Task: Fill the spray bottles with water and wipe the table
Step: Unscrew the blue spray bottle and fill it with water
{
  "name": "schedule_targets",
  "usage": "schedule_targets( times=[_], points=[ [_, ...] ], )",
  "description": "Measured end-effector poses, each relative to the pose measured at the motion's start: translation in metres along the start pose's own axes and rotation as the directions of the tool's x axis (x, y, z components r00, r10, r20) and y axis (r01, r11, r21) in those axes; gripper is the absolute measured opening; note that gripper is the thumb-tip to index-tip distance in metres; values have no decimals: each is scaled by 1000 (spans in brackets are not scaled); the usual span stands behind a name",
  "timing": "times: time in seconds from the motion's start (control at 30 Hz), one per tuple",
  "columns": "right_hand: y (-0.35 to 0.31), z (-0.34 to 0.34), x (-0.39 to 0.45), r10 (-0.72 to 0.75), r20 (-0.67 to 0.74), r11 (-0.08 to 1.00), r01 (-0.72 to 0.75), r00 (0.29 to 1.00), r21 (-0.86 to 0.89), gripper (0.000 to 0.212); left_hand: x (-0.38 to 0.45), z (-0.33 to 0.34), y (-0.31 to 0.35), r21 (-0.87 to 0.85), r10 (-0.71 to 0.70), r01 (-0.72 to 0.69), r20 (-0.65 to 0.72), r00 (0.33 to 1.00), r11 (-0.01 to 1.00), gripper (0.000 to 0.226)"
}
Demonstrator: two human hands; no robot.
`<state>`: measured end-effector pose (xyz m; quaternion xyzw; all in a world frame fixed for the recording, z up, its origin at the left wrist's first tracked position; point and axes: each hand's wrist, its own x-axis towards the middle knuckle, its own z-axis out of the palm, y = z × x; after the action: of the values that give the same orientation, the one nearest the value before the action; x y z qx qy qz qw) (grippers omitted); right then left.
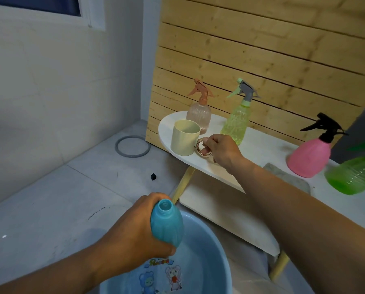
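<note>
Over the round blue plastic basin (pixel 207 262) on the floor, the left hand (pixel 135 234) grips a teal plastic spray bottle body (pixel 166 223), fingers wrapped round it; the neck is uncapped and points up. The right hand (pixel 220 150) reaches forward to the white oval tabletop (pixel 200 164), its fingers curled round the gold ring handle of a cream cylindrical mug (pixel 184 137). Beyond that hand stand a peach ribbed spray bottle (pixel 199 111) and a yellow-green textured spray bottle (pixel 236 119), both capped. To its right are a pink spray bottle with black trigger (pixel 310 155) and a green spray bottle (pixel 355 177), blurred at the frame edge. Judgement: the filling step is in hand, with the mug apparently serving as scoop. The next move calls for bringing the mug to the basin, then pouring steadily into the narrow neck. Whether the basin holds water cannot be confirmed. Wiping appears not yet begun.
</note>
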<state>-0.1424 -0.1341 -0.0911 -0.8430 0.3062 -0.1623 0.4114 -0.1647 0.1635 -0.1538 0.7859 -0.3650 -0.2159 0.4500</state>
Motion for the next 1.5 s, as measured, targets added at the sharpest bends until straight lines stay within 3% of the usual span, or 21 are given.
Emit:
schedule_targets(
  times=[0.13, 0.2, 0.3, 0.4, 0.5, 0.6, 0.73, 0.9, 1.1, 1.17, 1.27, 1.37, 1.5],
  points=[
    [1, -6, -4, -38, -37, 999, 37, 999, -12, 37, 2, 1, 0, -6, -6, 6, 5, 1000, 1000, 89],
    [1, -19, -5, -63, -142, 998, 64, 988, 6, 37, 2, 1, 0, -18, -2, 2, -2, 1000, 1000, 89],
    [12, -60, -3, -96, -275, 978, 39, 957, -206, 31, 3, 2, 1, -27, 6, -6, -14, 1000, 1000, 89],
    [36, -105, -6, 69, -162, 884, -136, 984, -448, 29, 4, 1, 1, -20, 16, -16, -31, 999, 1000, 90],
    [54, -119, -17, 235, -124, 755, -261, 964, -602, 43, 6, 4, 3, -4, 18, -18, -51, 999, 1000, 96],
    [64, -108, -22, 288, -162, 785, -329, 944, -525, 52, 11, 5, 3, -22, -14, 12, -73, 997, 1000, 101],
    [62, -87, -27, 329, -177, 815, -374, 928, -443, 57, 19, 7, 9, -46, -4, -2, -127, 992, 999, 91],
    [57, -76, -25, 430, -189, 827, -469, 883, -311, 41, 22, 7, 15, -49, 22, -30, -171, 985, 998, 87],
    [49, -87, -35, 531, -192, 843, -537, 825, 27, 30, 17, 3, 15, -45, 18, -25, -146, 989, 999, 86],
    [37, -95, -42, 548, -169, 830, -506, 820, 237, 30, 16, 1, 15, -39, 24, -29, -133, 991, 999, 85],
    [4, -102, -61, 428, -145, 856, -349, 892, 381, 38, 17, 0, 18, -18, 25, -27, -120, 992, 999, 86],
    [-40, -96, -93, 145, -213, 930, -60, 966, 363, 45, 17, 1, 20, 12, 21, -20, -110, 994, 1000, 90],
    [-90, -86, -139, -219, -334, 882, 332, 917, 335, 54, 16, 3, 20, 9, 35, -35, -76, 996, 999, 86]
  ],
)
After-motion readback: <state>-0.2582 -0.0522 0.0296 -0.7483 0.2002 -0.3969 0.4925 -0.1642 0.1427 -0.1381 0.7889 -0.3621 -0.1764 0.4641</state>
